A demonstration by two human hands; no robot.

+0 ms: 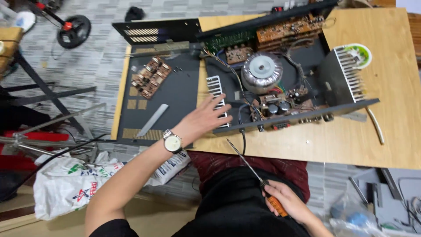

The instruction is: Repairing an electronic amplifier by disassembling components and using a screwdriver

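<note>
The right hand [287, 199] is closed around the orange handle of a long screwdriver [252, 167], its tip just short of the opened amplifier chassis [280, 94]. The left hand [204, 118] lies spread, fingers on the small heatsink [215, 90] at the chassis's left end. Bracing the chassis flat looks wise, so the blade meets its rear edge squarely without slipping toward the wiring.

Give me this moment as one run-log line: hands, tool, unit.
left hand: open, on heatsink | right hand: grips screwdriver, tip near amplifier rear | cover: off, lying left
</note>
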